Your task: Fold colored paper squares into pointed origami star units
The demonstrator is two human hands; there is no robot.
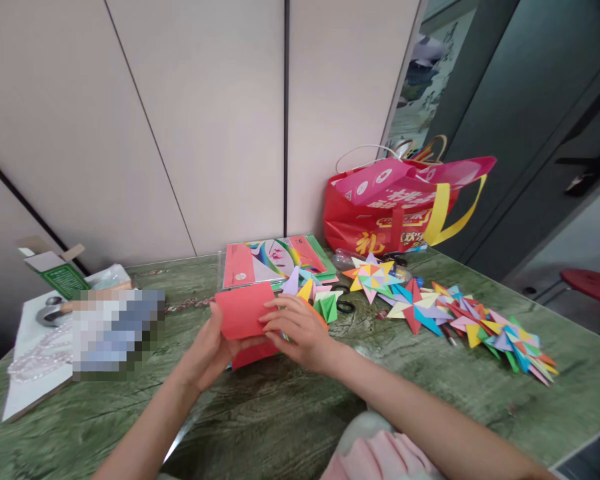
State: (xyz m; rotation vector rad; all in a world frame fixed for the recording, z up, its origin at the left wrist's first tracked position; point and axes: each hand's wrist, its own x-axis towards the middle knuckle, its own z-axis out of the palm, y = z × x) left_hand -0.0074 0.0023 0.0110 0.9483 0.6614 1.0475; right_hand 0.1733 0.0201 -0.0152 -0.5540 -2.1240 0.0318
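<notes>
Nearest the camera in the head view, bottom centre: pink pleated fabric [383, 460]. Left grip [215, 347]: closed on the left edge of the red sheet [244, 310], frame centre. Right grip [295, 330]: fingers bent, pinching the sheet's right edge. Folded paper pieces [330, 307] beyond the right grip partly cover black-handled scissors [345, 307]. Multicoloured paper stars [414, 305] extend rightward across the tabletop [405, 413]. Red bag [360, 220], right of upper centre: yellow character "礼" legible; other print partly obscured.
</notes>
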